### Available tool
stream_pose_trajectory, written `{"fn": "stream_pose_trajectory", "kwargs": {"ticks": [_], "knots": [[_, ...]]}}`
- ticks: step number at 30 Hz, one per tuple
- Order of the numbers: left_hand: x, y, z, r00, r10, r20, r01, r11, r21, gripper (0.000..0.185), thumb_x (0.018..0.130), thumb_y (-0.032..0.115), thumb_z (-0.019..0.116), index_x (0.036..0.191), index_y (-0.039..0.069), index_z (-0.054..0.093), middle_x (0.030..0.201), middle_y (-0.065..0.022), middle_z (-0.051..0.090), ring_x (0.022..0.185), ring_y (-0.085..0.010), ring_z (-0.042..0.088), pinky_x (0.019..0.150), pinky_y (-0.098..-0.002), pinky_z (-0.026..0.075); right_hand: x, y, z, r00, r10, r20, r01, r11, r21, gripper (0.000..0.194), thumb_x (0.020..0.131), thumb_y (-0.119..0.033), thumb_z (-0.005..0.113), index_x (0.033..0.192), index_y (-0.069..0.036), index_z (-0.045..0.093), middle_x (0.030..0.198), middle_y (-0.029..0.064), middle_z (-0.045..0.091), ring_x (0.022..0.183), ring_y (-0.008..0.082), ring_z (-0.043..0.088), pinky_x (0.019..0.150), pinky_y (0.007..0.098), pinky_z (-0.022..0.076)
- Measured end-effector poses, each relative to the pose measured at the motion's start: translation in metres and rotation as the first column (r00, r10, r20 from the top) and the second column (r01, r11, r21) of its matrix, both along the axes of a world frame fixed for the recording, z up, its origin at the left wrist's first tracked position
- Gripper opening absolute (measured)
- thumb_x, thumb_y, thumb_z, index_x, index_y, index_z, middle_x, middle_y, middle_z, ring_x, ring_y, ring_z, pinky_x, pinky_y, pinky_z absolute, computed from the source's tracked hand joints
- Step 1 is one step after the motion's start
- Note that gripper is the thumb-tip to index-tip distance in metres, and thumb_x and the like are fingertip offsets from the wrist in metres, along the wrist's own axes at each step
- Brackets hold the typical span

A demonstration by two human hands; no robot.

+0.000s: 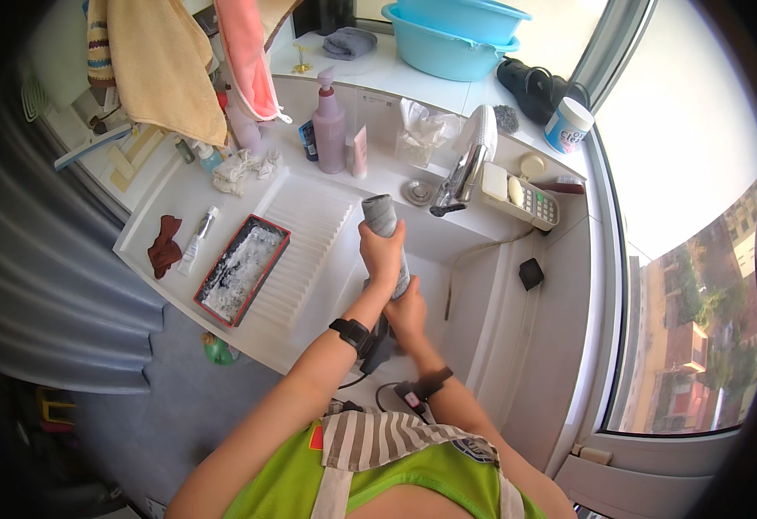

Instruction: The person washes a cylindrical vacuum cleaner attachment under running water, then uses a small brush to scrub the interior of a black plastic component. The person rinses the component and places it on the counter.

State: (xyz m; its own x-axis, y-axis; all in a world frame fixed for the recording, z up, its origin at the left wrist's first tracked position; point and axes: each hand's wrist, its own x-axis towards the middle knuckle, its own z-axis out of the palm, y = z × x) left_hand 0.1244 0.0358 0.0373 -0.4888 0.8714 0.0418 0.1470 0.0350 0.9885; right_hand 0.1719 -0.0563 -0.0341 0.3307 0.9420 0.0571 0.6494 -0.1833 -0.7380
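A twisted roll of grey cloth (378, 211) is gripped in both hands over the basin of a white laundry sink (430, 266). My left hand (384, 256) wraps around its upper part, and the cloth's end sticks out above the fist. Lower down, my right hand (408, 314) is closed around the bottom end, most of which its fingers hide. To the left of the hands slopes the sink's ribbed washboard (307, 240). On it lies a shallow black box with a red rim (242, 269), its inside covered with white residue.
A chrome faucet (459, 181) stands behind the basin, near a soap dish (502, 188). A pump bottle (330, 133) and tissues (421, 130) line the back ledge. Left lie a tube (198, 240) and dark red cloth (164, 246). Blue basins (450, 55) sit on the sill.
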Motion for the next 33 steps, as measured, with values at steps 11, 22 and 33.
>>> {"fn": "stream_pose_trajectory", "kwargs": {"ticks": [11,22,33], "knots": [[-0.027,0.011,-0.003,0.692,-0.464,0.553,0.440,0.878,0.187,0.040,0.070,0.014,0.071,0.102,0.001,0.051,0.082,-0.0100,0.059,0.068,-0.0198,0.060,0.064,-0.0327,0.051,0.045,-0.001,0.043,0.807,0.343,-0.480,-0.400,0.916,-0.019,0.063,0.075,-0.024,0.073,0.124,0.002,0.043,0.111,0.0214,0.059,0.099,0.0344,0.061,0.085,0.0435,0.0481],[-0.030,-0.005,0.034,-0.014,-0.549,0.836,0.684,0.605,0.408,0.055,0.074,0.020,0.068,0.122,0.010,0.042,0.088,-0.0105,0.057,0.071,-0.0205,0.058,0.071,-0.0345,0.052,0.049,0.002,0.047,-0.499,0.006,-0.867,-0.658,0.649,0.383,0.051,0.072,-0.006,0.068,0.118,0.000,0.045,0.091,0.0131,0.058,0.079,0.0244,0.061,0.085,0.0477,0.0513],[-0.031,0.010,0.022,0.140,-0.527,0.838,0.729,0.628,0.273,0.040,0.074,0.016,0.073,0.104,0.003,0.050,0.078,-0.0094,0.059,0.068,-0.0190,0.060,0.064,-0.0324,0.053,0.042,-0.004,0.057,-0.142,-0.005,-0.990,-0.547,0.834,0.074,0.041,0.071,0.000,0.063,0.109,0.004,0.049,0.084,0.0117,0.058,0.067,0.0211,0.060,0.068,0.0388,0.0533]]}}
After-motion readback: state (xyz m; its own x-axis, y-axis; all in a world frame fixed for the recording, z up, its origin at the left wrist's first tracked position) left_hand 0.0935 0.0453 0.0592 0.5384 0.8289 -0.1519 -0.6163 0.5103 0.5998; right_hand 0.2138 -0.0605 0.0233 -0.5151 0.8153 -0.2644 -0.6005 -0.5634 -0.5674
